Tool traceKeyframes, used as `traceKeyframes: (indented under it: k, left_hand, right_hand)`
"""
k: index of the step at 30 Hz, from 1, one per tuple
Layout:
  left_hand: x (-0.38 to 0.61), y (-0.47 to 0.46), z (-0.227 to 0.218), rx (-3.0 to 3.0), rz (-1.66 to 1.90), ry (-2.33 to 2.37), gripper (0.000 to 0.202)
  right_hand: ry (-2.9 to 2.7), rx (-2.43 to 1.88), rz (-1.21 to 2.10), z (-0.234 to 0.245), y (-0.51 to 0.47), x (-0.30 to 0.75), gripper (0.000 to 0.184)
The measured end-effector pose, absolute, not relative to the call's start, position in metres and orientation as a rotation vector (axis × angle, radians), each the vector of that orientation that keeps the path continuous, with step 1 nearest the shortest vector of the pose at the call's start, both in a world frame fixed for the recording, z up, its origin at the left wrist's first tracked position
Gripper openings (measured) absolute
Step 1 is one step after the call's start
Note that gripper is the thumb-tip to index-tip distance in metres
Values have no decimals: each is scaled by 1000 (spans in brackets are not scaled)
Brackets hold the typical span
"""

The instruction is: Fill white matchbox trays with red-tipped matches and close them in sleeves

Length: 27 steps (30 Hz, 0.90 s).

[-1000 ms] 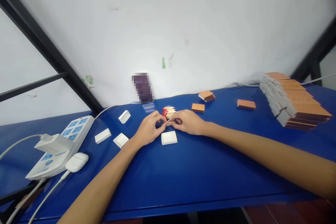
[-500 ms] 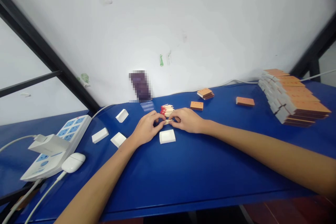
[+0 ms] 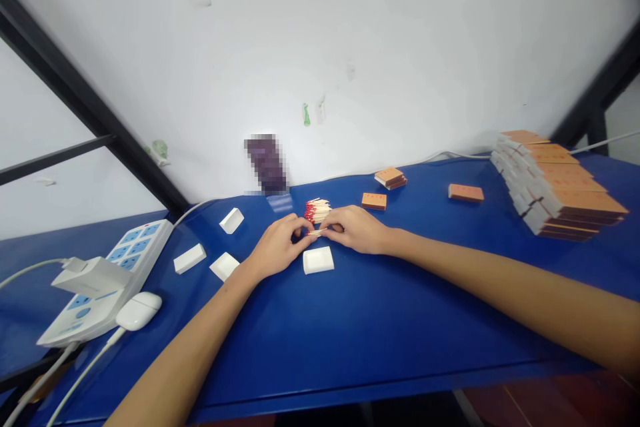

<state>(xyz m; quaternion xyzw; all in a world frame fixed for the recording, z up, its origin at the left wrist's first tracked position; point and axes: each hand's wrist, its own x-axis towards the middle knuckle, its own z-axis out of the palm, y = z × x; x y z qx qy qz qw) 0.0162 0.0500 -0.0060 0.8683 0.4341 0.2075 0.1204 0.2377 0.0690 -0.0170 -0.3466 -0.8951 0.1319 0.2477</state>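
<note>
Between my two hands a few matches (image 3: 317, 233) lie crosswise, pinched at one end by my left hand (image 3: 281, 244) and at the other by my right hand (image 3: 356, 229). Thumb and fingers of both hands are closed on them. Just behind is a pile of red-headed matches (image 3: 319, 211), partly covered by my fingers. A white matchbox tray (image 3: 319, 260) sits on the blue table right in front of my fingertips. Beyond my right hand lies an orange matchbox (image 3: 374, 201).
Several white trays (image 3: 190, 258) lie to the left, near a power strip (image 3: 127, 260) and a white earphone case (image 3: 139, 311). On the right are a single matchbox (image 3: 465, 193) and a tall stack of matchboxes (image 3: 560, 193). A blurred phone-like object (image 3: 267, 163) leans on the wall.
Both hands stay almost in place. The matches between my fingers have shifted slightly, and red heads now show at my left fingertips. The view has moved a little.
</note>
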Motion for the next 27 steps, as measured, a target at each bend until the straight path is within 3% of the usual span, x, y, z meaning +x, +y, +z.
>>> traceKeyframes:
  k: [8, 19, 27]
  left_hand:
    - [18, 48, -7, 2590, 612, 1297, 34]
    - [19, 44, -1, 2879, 418, 1358, 34]
    - [27, 42, 5, 3144, 137, 1392, 31]
  right_hand:
    - [-2503, -950, 163, -17, 66, 237, 23]
    - [-2505, -943, 311, -16, 67, 236, 21]
    - [-2619, -967, 47, -12, 65, 235, 27]
